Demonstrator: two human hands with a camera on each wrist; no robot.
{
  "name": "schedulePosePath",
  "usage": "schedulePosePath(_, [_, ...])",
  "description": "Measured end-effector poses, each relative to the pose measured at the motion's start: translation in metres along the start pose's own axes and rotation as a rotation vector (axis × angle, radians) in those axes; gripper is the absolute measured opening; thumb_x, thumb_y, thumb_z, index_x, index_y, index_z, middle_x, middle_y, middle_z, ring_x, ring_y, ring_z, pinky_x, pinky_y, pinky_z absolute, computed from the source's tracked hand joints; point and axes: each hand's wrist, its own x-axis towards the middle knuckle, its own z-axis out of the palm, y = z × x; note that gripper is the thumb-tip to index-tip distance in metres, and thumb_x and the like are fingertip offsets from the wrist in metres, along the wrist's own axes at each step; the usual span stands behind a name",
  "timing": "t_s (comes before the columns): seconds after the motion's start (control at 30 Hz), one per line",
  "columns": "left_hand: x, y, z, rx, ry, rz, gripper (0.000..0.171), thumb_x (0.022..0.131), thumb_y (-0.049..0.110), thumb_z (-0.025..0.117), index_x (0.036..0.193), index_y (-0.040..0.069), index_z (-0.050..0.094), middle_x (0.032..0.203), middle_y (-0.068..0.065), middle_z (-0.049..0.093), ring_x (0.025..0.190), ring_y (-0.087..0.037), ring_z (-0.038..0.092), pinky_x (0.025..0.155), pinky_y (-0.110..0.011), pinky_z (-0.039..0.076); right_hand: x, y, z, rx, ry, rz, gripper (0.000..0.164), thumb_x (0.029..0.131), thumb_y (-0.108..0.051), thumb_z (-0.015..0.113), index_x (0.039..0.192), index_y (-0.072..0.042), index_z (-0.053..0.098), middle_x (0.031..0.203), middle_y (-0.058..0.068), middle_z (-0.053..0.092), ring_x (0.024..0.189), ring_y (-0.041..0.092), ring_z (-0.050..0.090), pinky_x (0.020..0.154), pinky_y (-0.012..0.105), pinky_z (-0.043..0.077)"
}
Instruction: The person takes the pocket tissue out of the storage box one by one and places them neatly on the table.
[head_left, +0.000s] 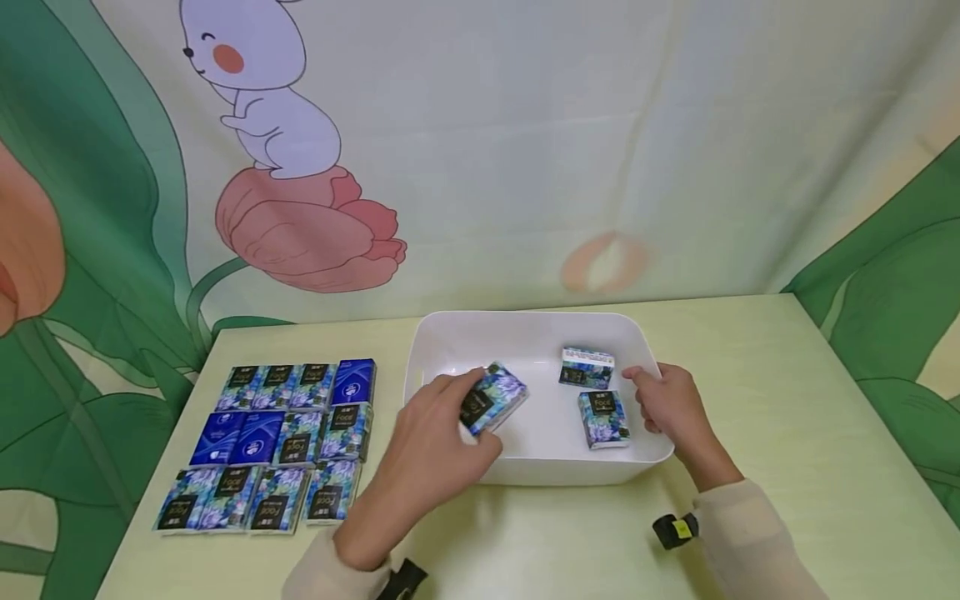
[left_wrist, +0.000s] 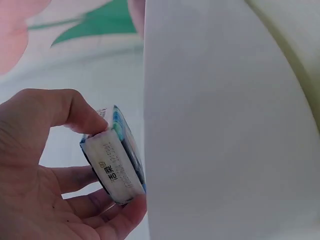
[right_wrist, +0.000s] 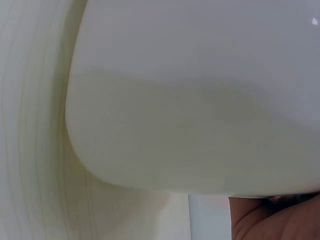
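My left hand point(head_left: 435, 437) pinches a blue floral tissue pack point(head_left: 495, 397) by its edges, over the left part of a white plastic bin point(head_left: 525, 472). In the left wrist view, thumb and fingers grip the same small pack point(left_wrist: 114, 162), its white printed end facing the camera. My right hand point(head_left: 671, 408) grips the bin's right rim. Inside the bin, on the right, lie two more tissue packs: one tilted showing a white side point(head_left: 587, 367), one lying flat point(head_left: 603, 419). The right wrist view shows mostly the bin wall point(right_wrist: 200, 140), with part of the right hand point(right_wrist: 280, 220) at the lower corner.
Left of the bin, several tissue packs lie in three rows; most are floral point(head_left: 300, 437), a few plain blue point(head_left: 257, 437). The pale yellow table point(head_left: 780, 400) extends right of the bin. A printed curtain point(head_left: 480, 167) hangs behind the table.
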Motion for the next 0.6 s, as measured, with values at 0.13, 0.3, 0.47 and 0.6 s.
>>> schedulePosePath(0.13, [-0.027, -0.029, -0.026, 0.039, 0.040, -0.106, 0.067, 0.074, 0.023, 0.073, 0.139, 0.014, 0.061, 0.117, -0.007, 0.066, 0.090, -0.022, 0.058, 0.074, -0.040, 0.047, 0.000, 0.001, 0.000, 0.006, -0.007, 0.001, 0.035, 0.104, -0.024, 0.050, 0.122, 0.005, 0.056, 0.068, 0.002, 0.046, 0.050, 0.011, 0.040, 0.044, 0.024, 0.036])
schedulePosePath(0.3, [-0.061, -0.063, -0.055, 0.100, 0.046, -0.273, 0.066, 0.079, 0.024, 0.074, 0.142, 0.015, 0.058, 0.121, -0.012, 0.065, 0.089, -0.026, 0.059, 0.071, -0.041, 0.047, 0.001, 0.000, 0.000, 0.010, -0.009, -0.001, 0.035, 0.104, -0.024, 0.051, 0.122, 0.005, 0.056, 0.066, 0.002, 0.046, 0.049, 0.010, 0.039, 0.043, 0.023, 0.035])
schedulePosePath(0.47, [-0.087, -0.094, -0.076, 0.110, -0.007, -0.518, 0.072, 0.085, 0.029, 0.070, 0.150, 0.012, 0.048, 0.137, -0.025, 0.054, 0.102, -0.040, 0.060, 0.079, -0.054, 0.050, 0.000, 0.001, -0.002, -0.003, -0.010, 0.000, 0.036, 0.104, -0.024, 0.050, 0.124, 0.006, 0.056, 0.066, 0.002, 0.046, 0.049, 0.011, 0.039, 0.043, 0.024, 0.035])
schedulePosePath(0.6, [-0.108, -0.121, -0.083, 0.153, 0.021, -0.652, 0.073, 0.087, 0.032, 0.068, 0.151, 0.008, 0.045, 0.138, -0.031, 0.050, 0.101, -0.045, 0.060, 0.080, -0.060, 0.048, 0.002, 0.003, -0.001, -0.005, -0.013, -0.004, 0.035, 0.103, -0.023, 0.050, 0.123, 0.006, 0.056, 0.063, 0.001, 0.045, 0.047, 0.010, 0.039, 0.042, 0.024, 0.035])
